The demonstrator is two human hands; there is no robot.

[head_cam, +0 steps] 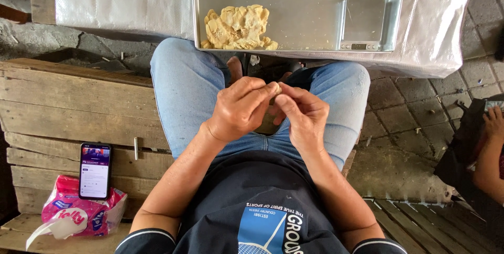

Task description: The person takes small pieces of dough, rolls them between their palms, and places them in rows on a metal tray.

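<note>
Pale yellow dough on a silver tray, blue jeans, pink tissue pack.

phone on pink tissue pack on wooden bench; small digital scale in metal tray; another person's arm at right edge

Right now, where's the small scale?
In the head view, the small scale sits in the metal tray's right corner, right of the dough pile.
</note>
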